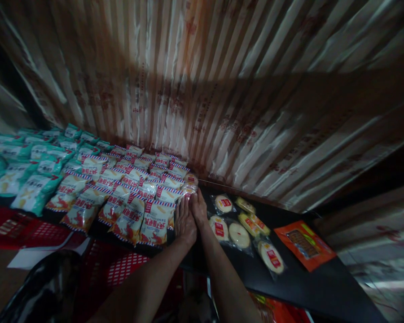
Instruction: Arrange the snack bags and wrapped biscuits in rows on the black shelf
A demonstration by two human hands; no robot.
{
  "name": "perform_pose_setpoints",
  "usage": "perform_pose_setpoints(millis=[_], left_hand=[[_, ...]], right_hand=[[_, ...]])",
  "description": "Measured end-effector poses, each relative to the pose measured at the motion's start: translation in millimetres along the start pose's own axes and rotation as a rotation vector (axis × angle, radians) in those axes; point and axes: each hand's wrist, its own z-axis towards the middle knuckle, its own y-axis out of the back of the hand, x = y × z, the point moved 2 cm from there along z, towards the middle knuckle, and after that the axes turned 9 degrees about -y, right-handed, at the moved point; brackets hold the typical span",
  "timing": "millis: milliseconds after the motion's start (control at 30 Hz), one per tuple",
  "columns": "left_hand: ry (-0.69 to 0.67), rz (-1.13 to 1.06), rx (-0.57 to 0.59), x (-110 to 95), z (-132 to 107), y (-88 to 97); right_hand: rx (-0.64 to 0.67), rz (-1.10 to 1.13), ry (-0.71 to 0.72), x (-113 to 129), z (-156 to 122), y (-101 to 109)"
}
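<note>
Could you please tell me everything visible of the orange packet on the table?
The orange packet lies flat and slanted on the black table, right of the round packets, touching none of them. It looks like plastic, roughly rectangular, with a brown middle panel and a yellow-green patch. Whether it is sealed, I cannot tell.

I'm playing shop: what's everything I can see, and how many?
Teal bags: many, teal and white, far left
Striped bags: many, white, red, blue, left of centre
Wrapped packs: unclear, pale and red, centre
Round packs: four, pale, right of centre
Yellow packs: about three, yellow, beside round packs
Big pack: one, orange, right
Table: one, black, under packs
Sheeting: unclear, brownish, behind table
Baskets: unclear, red, below table
Paper: one, white, lower left
Lower packs: unclear, orange, bottom edge
Dark thing: one, blackish, lower left
Left hand: one, bare, by wrapped packs
Right hand: one, bare, beside left hand
Arms: two, bare, bottom centre
</note>
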Motion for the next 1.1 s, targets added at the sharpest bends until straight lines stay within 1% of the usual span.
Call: perform_pose_setpoints(millis=[133, 300, 433, 600, 733, 800, 867, 900, 933, 967, 1033, 1100], left_hand=[[0.002, -0.004, -0.007, 1, 0, -2.1], [0.013, -0.019, 0.009, 2, -1, -8.6], [-0.016, -0.048, -0.033, 1, -1, -3.3], [-0.067, -0.06, -0.058, 1, -2, 5.6], [-0.085, -0.066, -0.077, 0, -2, 4.9], [-0.104, -0.081, -0.088, -4, -2, 9.9], [-0.148, -0.104, -0.105, -8, -5, 24.8], [-0.18, -0.118, -0.12, -10, -7, 36.5], [-0.229, -0.131, -0.137, -12, -10, 50.6], [-0.25, -0.136, -0.17, -11, -15, 66.6], [-0.302, -0.117, -0.238, -4, -26, 99.7], [-0.347, -0.061, -0.27, 10, -38, 126.9]], right_hand=[[-0.067, -0.027, 0.026, -3, -1, -3], [-0.068, -0.046, 0.057, -5, 2, -4], [-0.092, -0.051, 0.089, 0, -2, -2], [-0.182, -0.08, 0.14, 10, -16, 10], [-0.201, -0.038, 0.074, 10, -26, 24], [-0.205, -0.011, 0.053, 10, -31, 31], [-0.197, 0.016, 0.05, 13, -34, 36], [-0.191, 0.032, 0.057, 15, -35, 38], [-0.182, 0.048, 0.066, 18, -36, 39], [-0.17, 0.061, 0.072, 22, -37, 38], [-0.138, 0.087, 0.068, 31, -36, 34], [-0.085, 0.121, 0.052, 41, -35, 23]])
